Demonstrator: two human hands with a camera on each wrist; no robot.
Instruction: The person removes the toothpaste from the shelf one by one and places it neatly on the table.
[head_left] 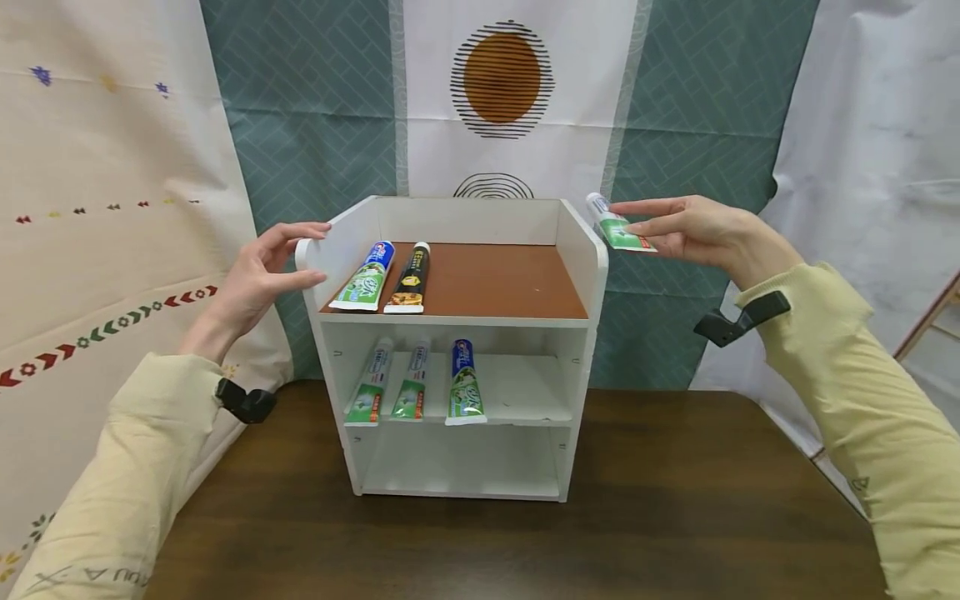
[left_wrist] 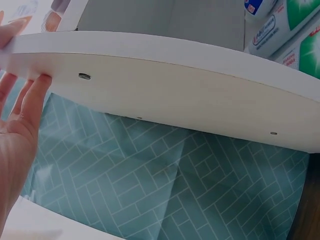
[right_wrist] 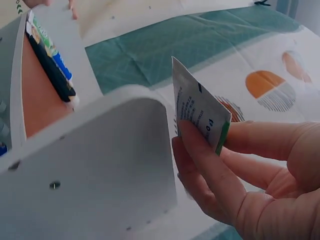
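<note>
A white shelf unit [head_left: 465,321] with a brown top board [head_left: 495,279] stands on the table. My right hand [head_left: 693,233] pinches a green and white toothpaste tube [head_left: 621,229] just outside the unit's right side wall; the right wrist view shows the tube's printed back [right_wrist: 200,107] between thumb and fingers [right_wrist: 212,170]. My left hand [head_left: 251,283] grips the upper edge of the left side wall, with fingers [left_wrist: 35,100] against its outer face. On the top board lie a blue and green tube [head_left: 365,277] and a black tube [head_left: 410,279].
On the middle shelf [head_left: 525,392] lie two green and white tubes [head_left: 371,383] [head_left: 412,382] and a blue and green tube [head_left: 465,383]. Below is the bottom shelf [head_left: 457,471]. The dark wooden table [head_left: 525,550] extends in front, with patterned cloths [head_left: 315,108] behind.
</note>
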